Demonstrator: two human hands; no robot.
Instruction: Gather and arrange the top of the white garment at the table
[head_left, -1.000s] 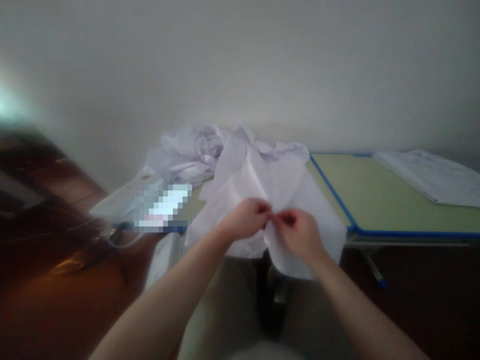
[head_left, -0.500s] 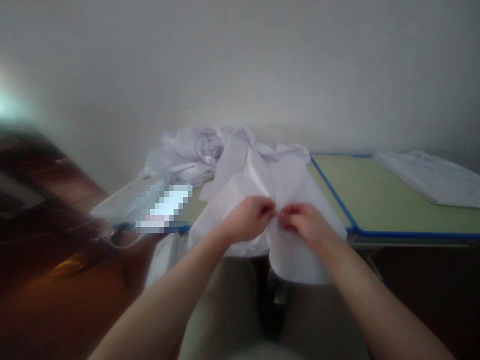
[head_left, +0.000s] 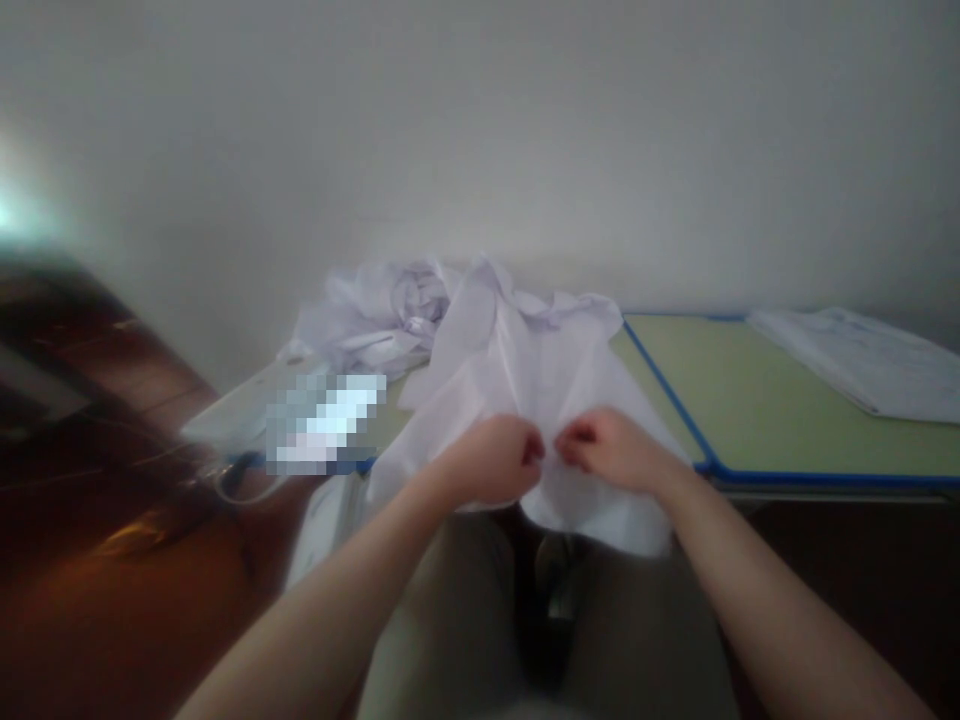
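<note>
A thin white garment point(head_left: 551, 365) with a rounded hem lies over the near edge of the table and hangs down above my lap. My left hand point(head_left: 501, 458) is closed, its fingers pinching the garment near its middle. Just across from it, my right hand point(head_left: 611, 450) is also closed, thumb and fingertips gripping the cloth. A small gap separates the two hands. The exact edge or fastening between the fingertips is too blurred to make out.
A crumpled heap of white cloth point(head_left: 390, 305) lies at the back left. In front of it are a white flat object point(head_left: 240, 400) and a blurred-out bright screen. A folded white garment point(head_left: 862, 360) rests on the blue-edged green table point(head_left: 697, 390) to the right.
Both hands have come slightly lower and nearer to me, with a little more space between them. The garment's lower hem has shifted and risen a little.
</note>
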